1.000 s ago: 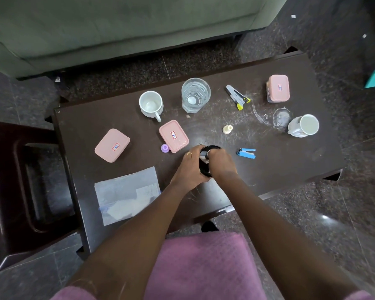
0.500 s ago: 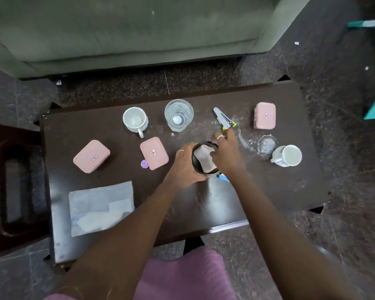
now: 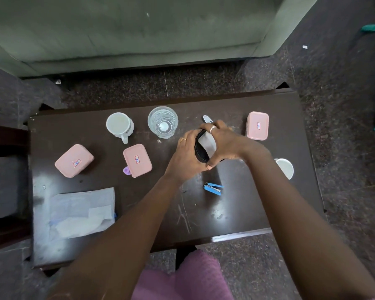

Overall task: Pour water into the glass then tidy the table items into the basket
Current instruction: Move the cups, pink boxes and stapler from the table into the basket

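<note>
Both my hands hold a small black round container (image 3: pixel 200 149) with a pale lining, tilted over the middle of the dark table (image 3: pixel 204 215). My left hand (image 3: pixel 186 158) grips its left side and my right hand (image 3: pixel 224 141) wraps its right side and far rim. A clear glass (image 3: pixel 162 122) with water in it stands just left of my hands. The tip of a grey stapler (image 3: pixel 206 118) shows beyond my right fingers. A blue stapler (image 3: pixel 213 188) lies below my hands.
A white mug (image 3: pixel 118 125) stands left of the glass; another mug (image 3: pixel 285 168) is partly hidden by my right arm. Three pink lidded boxes (image 3: pixel 74 160) (image 3: pixel 136 160) (image 3: pixel 258 126), a purple cap (image 3: pixel 127 170) and a plastic bag (image 3: pixel 78 213) lie around. A green sofa (image 3: pixel 139 29) is behind.
My hands have carried the black container from near the front edge toward the back of the table, up beside the grey stapler. It is now tilted, and the small cream cap is hidden.
</note>
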A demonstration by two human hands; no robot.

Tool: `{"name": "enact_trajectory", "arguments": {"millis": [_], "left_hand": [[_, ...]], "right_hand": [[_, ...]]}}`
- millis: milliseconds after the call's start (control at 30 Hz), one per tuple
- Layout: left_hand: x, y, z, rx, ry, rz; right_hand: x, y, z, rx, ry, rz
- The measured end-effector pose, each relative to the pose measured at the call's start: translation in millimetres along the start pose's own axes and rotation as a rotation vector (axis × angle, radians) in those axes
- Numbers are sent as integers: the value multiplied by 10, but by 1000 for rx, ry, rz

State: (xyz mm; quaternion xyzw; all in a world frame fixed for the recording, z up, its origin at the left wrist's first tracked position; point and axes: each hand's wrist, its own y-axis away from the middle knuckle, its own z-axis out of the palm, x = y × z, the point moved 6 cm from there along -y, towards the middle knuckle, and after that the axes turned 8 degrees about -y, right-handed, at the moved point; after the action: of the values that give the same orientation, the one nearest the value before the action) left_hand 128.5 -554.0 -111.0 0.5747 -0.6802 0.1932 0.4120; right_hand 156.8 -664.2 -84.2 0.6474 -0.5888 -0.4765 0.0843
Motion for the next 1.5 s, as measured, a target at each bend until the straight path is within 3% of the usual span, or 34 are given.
{"name": "enact_trajectory", "arguments": {"millis": [167,300,400,567,767,1500], "left_hand": [[17,-221,-211,-3,95,-12],[-75,-344,-576,197,-194,15],[-227,-395,-786,320,-387,-65],[-590,-509,-830,219,-441,-300],[-689,-602,-722,101,-296,-337],[-679,-544,-743,192,-280,-483]], "right_hand": [[-109,-163,-294,110,-41,-92],[-140,-378,-369,168,-74,-81],[-149,-524,-312,167,-59,-47],[-158,-728,-230,155,-35,11],[-192,-856,-152,177,-48,45],[-167,-929,-87,224,-93,115]]}}
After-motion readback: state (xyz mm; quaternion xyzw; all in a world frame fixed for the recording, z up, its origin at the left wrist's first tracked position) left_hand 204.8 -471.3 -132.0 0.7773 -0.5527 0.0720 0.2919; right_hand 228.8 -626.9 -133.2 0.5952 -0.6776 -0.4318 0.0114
